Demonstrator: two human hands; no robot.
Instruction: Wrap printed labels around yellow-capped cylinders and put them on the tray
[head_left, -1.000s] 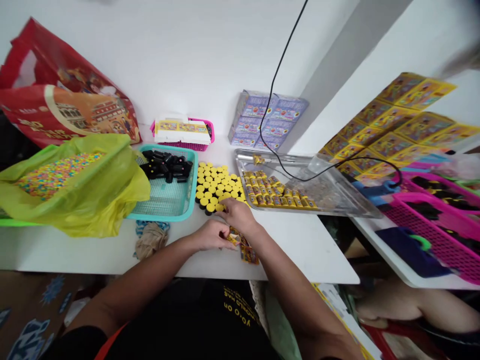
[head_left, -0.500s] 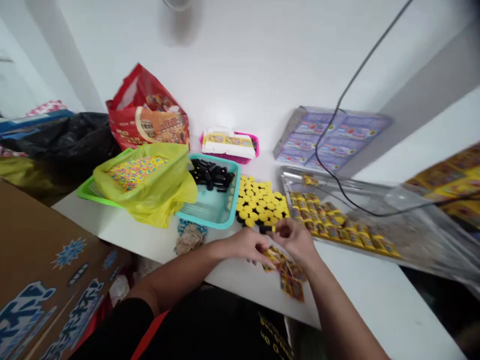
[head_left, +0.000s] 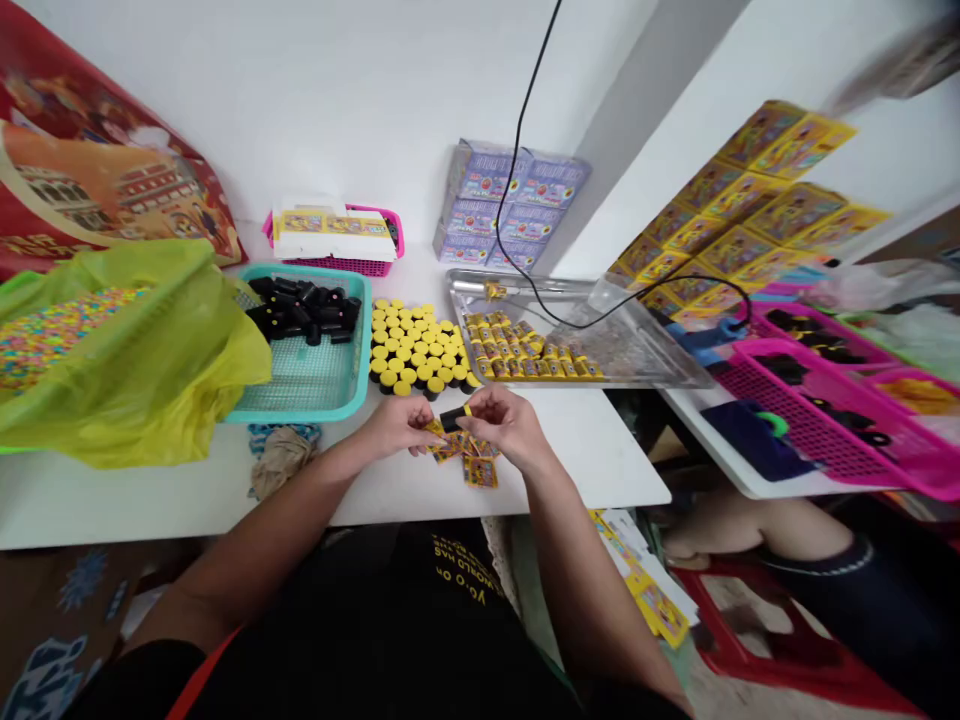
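My left hand (head_left: 394, 425) and my right hand (head_left: 506, 425) meet over the white table, pinching a small black tube with a yellow cap (head_left: 452, 420) between their fingers. Beneath them lies a loose strip of yellow printed sachets (head_left: 469, 450), partly hidden by my fingers. Just beyond my left hand stand many yellow-capped tubes (head_left: 416, 345), packed upright in a block. Black tubes (head_left: 304, 312) lie heaped in a teal plastic tray (head_left: 296, 405). Rows of small yellow packets (head_left: 525, 350) rest in a metal tray (head_left: 517, 288) beyond my right hand.
A yellow-green plastic bag (head_left: 127, 370) of coloured sprinkles lies at left, with a red printed bag (head_left: 97, 170) behind it. Wrapped blue boxes (head_left: 510, 205) and a pink basket (head_left: 334, 262) stand at the back. A black cable (head_left: 536, 170) crosses the metal tray. Pink baskets (head_left: 817, 425) sit on a shelf at right.
The view has swung back to the right and down. My hands have drawn closer together, and the black tube now shows between them above the sachets.
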